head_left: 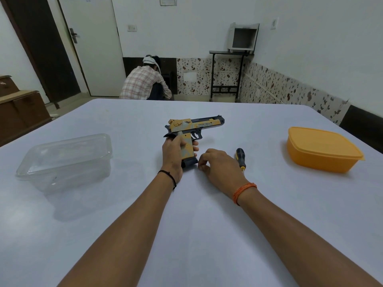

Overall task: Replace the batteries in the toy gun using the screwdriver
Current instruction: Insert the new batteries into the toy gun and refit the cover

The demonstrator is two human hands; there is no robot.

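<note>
Near: two bare forearms reach over the white worktop (207, 235). Right hand (219, 165) hovers low, fingers loosely curled and holding nothing, its fingertips just beside the dark base of the pistol grip. Left hand (173, 151) is wrapped round the grip of the toy gun (193, 127), holding it upright with the barrel pointing right and the butt resting on the worktop.

Screwdriver (240, 157), black-and-yellow handle, lies flat just right of the right hand, untouched, tip toward the near edge.

Mid-field: clear lidded plastic tub (66, 160) at left; orange lidded container (323, 149) at right, both well apart from the gun. No batteries visible.

Far: a person crouches by the far wall.

Risk, judged: battery cover appears not yet opened. If the base is pulled by fingers alone while a screw holds it, the plastic may crack or the gun twist out of the left hand's hold. A loose screw could roll off.
</note>
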